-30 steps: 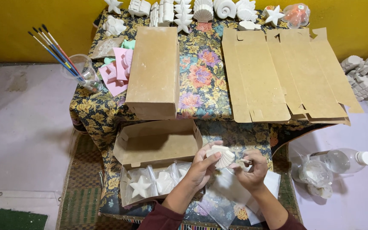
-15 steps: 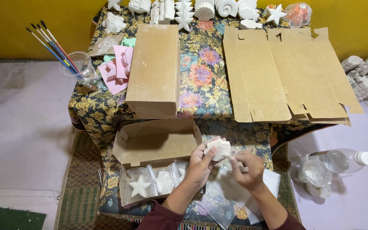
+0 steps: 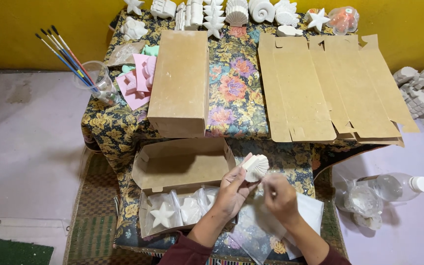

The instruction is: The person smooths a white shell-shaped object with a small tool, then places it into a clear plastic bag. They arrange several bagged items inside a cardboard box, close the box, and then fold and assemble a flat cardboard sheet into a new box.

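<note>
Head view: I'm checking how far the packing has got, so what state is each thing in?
Open cardboard box: lid up, bagged white figures inside.
Closed cardboard box: shut, lying on the table.
Flat cardboard blanks: unfolded, stacked.
White shell figure: unbagged, held up by left hand.
Right hand: pinched beside the shell.
Plastic bottle: capped, lying on its side.
Clear cup: upright, brushes in it.

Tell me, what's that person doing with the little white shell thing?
A person holds a white, ribbed, shell-shaped plaster figure in the left hand, over a table covered with a flowery cloth. The right hand pinches something small just beside it, above clear plastic bags. Next to the hands, an open brown cardboard box already holds a bagged white star and other bagged white figures.
</note>
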